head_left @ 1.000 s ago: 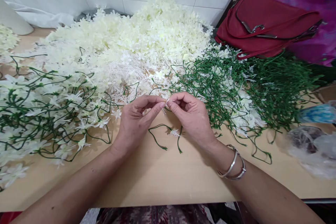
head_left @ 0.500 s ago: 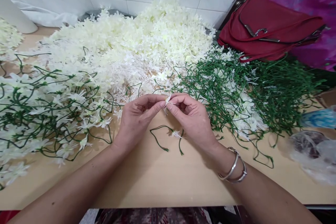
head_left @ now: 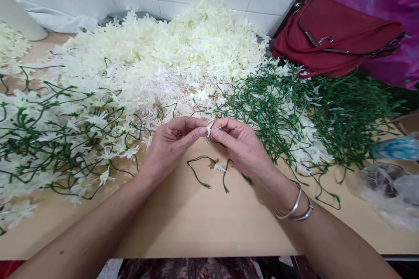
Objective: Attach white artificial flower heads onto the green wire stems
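Note:
Both of my hands meet at the middle of the table, fingertips pinched together. Between the thumb and finger of my left hand (head_left: 178, 144) is a small white artificial flower (head_left: 208, 129). My right hand (head_left: 240, 144) pinches the same flower from the other side, where thin white threads stick out; the fingers partly hide it. Just below the hands, a green plastic stem (head_left: 196, 174) with a small white flower piece (head_left: 218, 167) at its end lies on the table. Another bit of green stem (head_left: 225, 182) lies beside it, partly under my right hand.
Cream-white flower heads (head_left: 196, 39) are heaped against the tiled wall. Flowers on green stems (head_left: 65, 139) spread at left. Green stems (head_left: 347, 113) pile at right, below a red handbag (head_left: 343, 30). A clear plastic bag (head_left: 393, 192) and a blue-patterned item (head_left: 397, 147) sit at the right edge.
My right hand has shifted slightly and its wrist has moved a little right, showing more green stem beneath it. The flower has turned a little between the fingertips.

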### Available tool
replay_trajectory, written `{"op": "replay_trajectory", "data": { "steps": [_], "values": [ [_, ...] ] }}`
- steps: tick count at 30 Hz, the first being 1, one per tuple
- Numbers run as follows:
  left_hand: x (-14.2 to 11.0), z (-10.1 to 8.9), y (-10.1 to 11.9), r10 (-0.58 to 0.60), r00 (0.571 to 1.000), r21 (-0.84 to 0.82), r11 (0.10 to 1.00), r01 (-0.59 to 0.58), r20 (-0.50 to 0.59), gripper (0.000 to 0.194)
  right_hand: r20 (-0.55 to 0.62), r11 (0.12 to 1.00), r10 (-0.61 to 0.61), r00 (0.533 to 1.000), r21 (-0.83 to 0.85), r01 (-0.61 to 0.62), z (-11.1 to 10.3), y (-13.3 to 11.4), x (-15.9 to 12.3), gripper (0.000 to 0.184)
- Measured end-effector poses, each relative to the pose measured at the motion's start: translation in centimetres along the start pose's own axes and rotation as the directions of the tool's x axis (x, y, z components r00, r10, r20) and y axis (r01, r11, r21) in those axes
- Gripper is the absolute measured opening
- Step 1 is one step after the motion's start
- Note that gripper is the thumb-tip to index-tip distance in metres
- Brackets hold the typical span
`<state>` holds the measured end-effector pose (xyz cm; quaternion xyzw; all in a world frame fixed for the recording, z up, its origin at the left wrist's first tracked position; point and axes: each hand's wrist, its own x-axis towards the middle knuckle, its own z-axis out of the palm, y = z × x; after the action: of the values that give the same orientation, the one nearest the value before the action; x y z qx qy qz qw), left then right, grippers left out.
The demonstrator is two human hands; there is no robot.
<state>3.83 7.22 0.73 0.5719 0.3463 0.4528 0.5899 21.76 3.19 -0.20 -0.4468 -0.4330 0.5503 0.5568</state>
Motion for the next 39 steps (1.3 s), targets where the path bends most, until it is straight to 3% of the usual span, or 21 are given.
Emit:
{"op": "replay_trajectory", "data": {
  "steps": [6,12,19,26,29,30,32,34,36,37,39],
  "values": [
    [0.1,-0.3,0.1,-0.048,0.994,-0.016,0.999,0.05,0.095,0.02,0.059,1.0,0.007,0.998,-0.002,-0.006,-0.3,0.1,0.2,0.024],
    [0.1,0.0,0.2,-0.058,0.995,-0.032,0.998,0.06,0.076,0.026,0.039,0.999,-0.039,0.998,-0.018,0.039,-0.1,0.2,0.2,0.029],
    [-0.4,0.0,0.0,0.019,0.998,0.105,0.994,-0.013,-0.056,0.021,0.074,0.998,-0.064,0.995,-0.015,0.065,0.2,-0.1,0.0,0.034],
    [-0.6,0.1,-0.3,0.036,0.999,0.145,0.989,-0.034,-0.009,0.018,0.024,0.998,-0.06,0.998,-0.027,0.061,0.1,0.2,0.1,0.023],
    [-0.8,-0.3,0.3,0.16,0.987,0.251,0.956,-0.15,-0.018,0.018,0.01,0.998,-0.058,0.998,-0.032,0.059,-0.1,-0.2,0.1,0.022],
    [-0.8,-0.5,0.7,0.212,0.977,0.299,0.931,-0.208,0.019,0.015,0.005,0.998,-0.061,0.998,-0.032,0.061,-0.2,-0.4,0.1,0.023],
    [-0.8,-1.2,1.4,0.266,0.941,0.361,0.873,-0.328,0.211,0.009,-0.007,0.997,-0.072,0.997,-0.027,0.071,-0.4,-0.7,0.2,0.024],
    [-0.6,-1.9,2.0,0.205,0.836,0.367,0.827,-0.426,0.508,0.008,-0.013,0.996,-0.088,0.996,-0.025,0.088,-0.7,-0.8,0.4,0.025],
    [-0.4,-2.4,2.1,0.093,0.704,0.382,0.787,-0.485,0.704,0.011,-0.02,0.994,-0.105,0.994,-0.027,0.105,-1.1,-0.8,0.6,0.027],
    [-0.3,-2.6,2.1,0.039,0.659,0.401,0.767,-0.501,0.751,0.014,-0.027,0.993,-0.111,0.993,-0.028,0.11,-1.2,-0.8,0.7,0.027],
    [-0.1,-2.8,1.8,-0.044,0.617,0.439,0.742,-0.506,0.786,0.013,-0.038,0.993,-0.119,0.992,-0.022,0.118,-1.5,-0.8,0.9,0.03]
  ]
}}
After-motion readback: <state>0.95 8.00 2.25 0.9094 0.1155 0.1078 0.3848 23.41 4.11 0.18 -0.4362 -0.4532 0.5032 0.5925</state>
